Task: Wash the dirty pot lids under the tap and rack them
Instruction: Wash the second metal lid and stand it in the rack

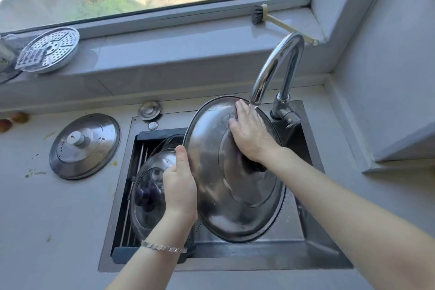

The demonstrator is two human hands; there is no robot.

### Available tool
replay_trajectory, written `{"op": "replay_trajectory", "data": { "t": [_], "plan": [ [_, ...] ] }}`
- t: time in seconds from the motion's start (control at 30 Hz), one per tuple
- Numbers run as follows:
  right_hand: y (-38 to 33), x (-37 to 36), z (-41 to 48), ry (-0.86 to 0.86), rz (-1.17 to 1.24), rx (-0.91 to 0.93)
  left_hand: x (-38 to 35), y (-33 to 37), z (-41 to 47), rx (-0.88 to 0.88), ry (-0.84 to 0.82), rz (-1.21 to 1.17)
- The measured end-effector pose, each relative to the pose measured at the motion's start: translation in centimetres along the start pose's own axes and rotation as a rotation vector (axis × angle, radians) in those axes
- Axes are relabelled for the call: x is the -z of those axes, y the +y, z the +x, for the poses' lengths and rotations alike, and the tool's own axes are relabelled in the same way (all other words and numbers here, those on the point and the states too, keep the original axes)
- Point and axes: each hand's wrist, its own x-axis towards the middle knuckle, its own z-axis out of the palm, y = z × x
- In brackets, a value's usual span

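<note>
Big steel lid [226, 195] tilted over sink [306, 249], under running tap [273, 73]. Left hand [180, 186] grips its left rim, thumb on top. Right hand [249, 132] pressed flat on its face, fingers straight. Glass lid [150, 186] in rack [138, 148], left.

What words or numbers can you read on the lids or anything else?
None can be read.
The big steel lid under the tap, the steel lid on the counter and the glass lid in the rack show no writing.
The object at the far left edge is too blurred.
</note>
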Motion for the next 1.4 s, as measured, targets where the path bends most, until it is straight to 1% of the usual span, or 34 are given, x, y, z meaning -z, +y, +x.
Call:
{"op": "replay_trajectory", "data": {
  "t": [0.03, 0.1, 0.13, 0.23, 0.3, 0.4, 0.43, 0.5, 0.6, 0.67, 0.7, 0.73, 0.77, 0.83, 0.9, 0.93, 1.0, 1.1, 1.2, 1.27, 1.3, 1.4],
  "plan": [
    [-0.5, -0.7, -0.9, -0.007, -0.032, 0.077, -0.3, 0.0, 0.0, -0.01, -0.003, 0.004],
    [-2.4, -2.2, -3.2, -0.03, -0.078, 0.308, -1.1, 0.1, 0.0, 0.005, 0.0, 0.006],
    [-3.2, -2.8, -4.2, -0.041, -0.091, 0.382, -1.4, 0.1, 0.1, 0.026, -0.004, -0.005],
    [-3.2, -3.3, -4.8, -0.046, -0.137, 0.434, -1.6, 0.0, 0.0, 0.075, 0.013, -0.014],
    [-2.4, -2.6, -3.7, -0.048, -0.154, 0.367, -1.4, 0.2, -0.2, 0.089, 0.037, -0.027],
    [-1.6, -0.7, -1.5, -0.078, -0.082, 0.073, -1.2, 0.4, -0.3, 0.085, 0.047, -0.035],
    [-1.2, -0.2, -1.1, -0.059, -0.081, 0.026, -1.1, 0.5, -0.1, 0.082, 0.05, -0.041],
    [-0.1, 0.6, -1.1, -0.009, -0.054, -0.037, -0.5, 0.7, 0.3, 0.084, 0.089, -0.053],
    [0.8, 1.2, -2.2, 0.014, 0.108, -0.195, 0.2, 1.4, 0.9, 0.051, 0.137, -0.053],
    [0.9, 1.2, -2.3, 0.036, 0.023, -0.216, 0.4, 1.4, 1.3, 0.022, 0.124, -0.034],
    [0.8, 1.4, -2.2, 0.032, 0.025, -0.226, 0.3, 1.5, 1.3, 0.026, 0.114, -0.038],
    [0.8, 1.5, -2.1, 0.012, 0.114, -0.251, 0.4, 1.6, 1.2, 0.037, 0.113, -0.042],
    [0.7, 1.6, -2.2, -0.026, 0.283, -0.291, 0.4, 1.7, 1.2, 0.043, 0.112, -0.054],
    [1.1, 1.6, -2.1, -0.117, 0.7, -0.366, 0.6, 1.7, 1.3, 0.055, 0.11, -0.1],
    [1.6, 1.4, -2.2, -0.145, 1.067, -0.408, 0.8, 2.0, 1.3, 0.088, 0.116, -0.158],
    [1.9, 1.3, -2.3, -0.15, 1.193, -0.423, 0.9, 2.2, 1.4, 0.114, 0.119, -0.184],
    [2.3, 1.3, -2.6, -0.184, 1.307, -0.442, 1.2, 2.1, 1.6, 0.149, 0.107, -0.201],
    [2.4, 1.1, -3.2, -0.232, 1.347, -0.409, 1.6, 1.6, 1.8, 0.173, 0.118, -0.204],
    [2.0, 0.9, -3.3, -0.172, 1.189, -0.357, 1.8, 1.2, 1.7, 0.169, 0.142, -0.201],
    [1.6, 0.8, -2.9, -0.134, 1.087, -0.361, 1.9, 1.1, 1.5, 0.162, 0.16, -0.193],
    [1.3, 0.8, -2.7, -0.125, 1.072, -0.371, 1.9, 1.1, 1.5, 0.154, 0.166, -0.199],
    [1.1, 0.3, -2.3, -0.113, 1.14, -0.429, 2.1, 1.1, 1.5, 0.113, 0.167, -0.216]
  ]
}}
